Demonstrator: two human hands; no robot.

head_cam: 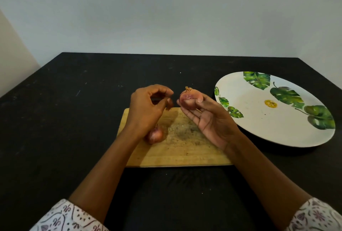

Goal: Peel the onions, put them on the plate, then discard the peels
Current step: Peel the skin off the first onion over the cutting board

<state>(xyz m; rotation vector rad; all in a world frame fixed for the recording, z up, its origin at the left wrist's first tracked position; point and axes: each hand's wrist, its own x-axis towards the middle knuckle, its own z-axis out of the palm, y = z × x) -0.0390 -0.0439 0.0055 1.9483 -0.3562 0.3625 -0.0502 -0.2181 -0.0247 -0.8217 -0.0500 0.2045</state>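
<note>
Right hand [209, 119] is holding the first onion [189, 99] up above the far edge of the cutting board [185, 153], palm turned up, thumb pressing on the onion's right side and fingers cupping it from below. That onion is showing a pale pink, glossy patch on top, and a dry brown stem tuft is sticking up from it. Left hand [146, 106] is hovering just beside it on the left, not touching it, with fingers curled and thumb and fingertips pinching a small brown peel scrap [169, 105] that is hanging down from the pinch. The second onion [155, 135] is lying on the left part of the board, still in its reddish-brown skin, partly hidden under the left wrist. The board is sitting flat on the black table [64, 119], long side facing the person, with a scuffed, darker patch in its middle. The plate [259, 129] is resting on the table to the right of the board, near it; it is white with green leaf prints and is carrying a yellow spot [270, 104] near its centre. Both onions are sitting off the plate. Patterned white sleeves [61, 216] are showing at the bottom corners.
</note>
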